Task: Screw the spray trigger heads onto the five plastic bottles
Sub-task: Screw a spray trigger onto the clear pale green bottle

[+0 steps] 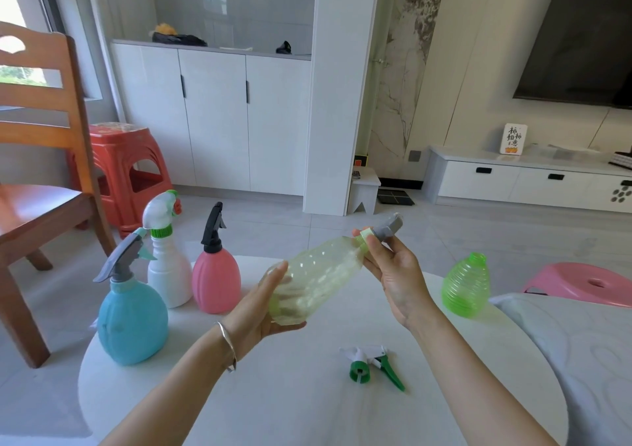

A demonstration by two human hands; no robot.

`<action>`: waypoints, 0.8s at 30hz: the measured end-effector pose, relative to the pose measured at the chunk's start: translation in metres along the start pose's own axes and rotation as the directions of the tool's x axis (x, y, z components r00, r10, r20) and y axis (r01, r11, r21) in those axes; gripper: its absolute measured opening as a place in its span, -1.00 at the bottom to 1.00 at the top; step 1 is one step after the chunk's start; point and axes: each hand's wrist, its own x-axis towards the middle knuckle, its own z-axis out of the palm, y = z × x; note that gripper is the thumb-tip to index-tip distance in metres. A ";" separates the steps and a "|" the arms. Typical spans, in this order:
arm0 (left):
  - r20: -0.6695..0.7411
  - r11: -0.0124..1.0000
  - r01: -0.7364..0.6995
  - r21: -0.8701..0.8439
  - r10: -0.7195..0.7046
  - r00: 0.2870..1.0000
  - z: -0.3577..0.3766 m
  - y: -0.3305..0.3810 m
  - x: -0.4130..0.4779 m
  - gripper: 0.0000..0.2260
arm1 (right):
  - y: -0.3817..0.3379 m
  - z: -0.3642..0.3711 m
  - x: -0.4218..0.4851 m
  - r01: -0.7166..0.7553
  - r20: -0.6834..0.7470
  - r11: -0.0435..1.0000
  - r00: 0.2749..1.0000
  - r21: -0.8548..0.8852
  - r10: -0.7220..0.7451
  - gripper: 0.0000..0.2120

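Note:
My left hand (254, 312) grips the base of a pale yellow translucent bottle (318, 278), held tilted above the white round table (273, 394). My right hand (393, 274) pinches the grey trigger head (388, 228) and its light green collar at the bottle's neck. On the left stand a blue bottle (131, 319), a white bottle (169, 271) and a pink bottle (215, 280), each with a trigger head on top. A green ribbed bottle (465, 286) stands open-necked at the right. A loose green and white trigger head (374, 367) lies on the table near me.
A wooden chair (37, 158) and a red plastic stool (124, 175) stand to the left of the table. A pink stool (581, 283) sits to the right, beside a pale cushion (588, 360). White cabinets line the far wall.

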 end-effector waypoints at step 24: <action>0.153 0.983 -0.096 0.155 0.072 0.986 -0.008 -0.001 0.001 -0.10 | 0.001 0.001 -0.003 0.008 0.004 0.995 1.000 0.096 -0.008 -0.72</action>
